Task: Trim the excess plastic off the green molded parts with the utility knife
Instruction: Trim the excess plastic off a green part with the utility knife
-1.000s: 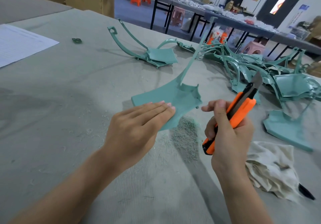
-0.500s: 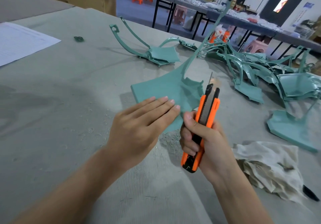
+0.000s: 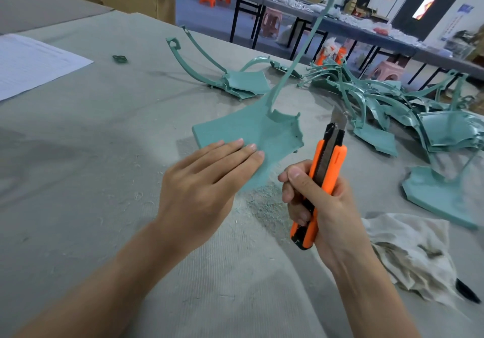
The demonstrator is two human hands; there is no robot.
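Green part [image 3: 248,130] lies flat on the counter [image 3: 78,193], centre of view, with its thin curved stem [image 3: 301,57] sticking up and away. Left hand [image 3: 204,180] presses the near edge down, fingers [image 3: 235,154] straight and flat on the plate, not curled. Right hand [image 3: 327,206] is wrapped round the utility knife [image 3: 326,170]. Blade is out, pointing up, just right of the part's ribbed right edge and not touching it.

Handling guess: light and thin-walled. Plate fairly stiff, stem springy and likely to whip or snap if levered. Surface looks matte, so a flat palm should stop it sliding. Hold on the plate close to the cut line, never by the stem.

Shavings [image 3: 262,204] sit by the near corner. Pile of more parts [image 3: 392,101] far right, rag [image 3: 408,248] near right.
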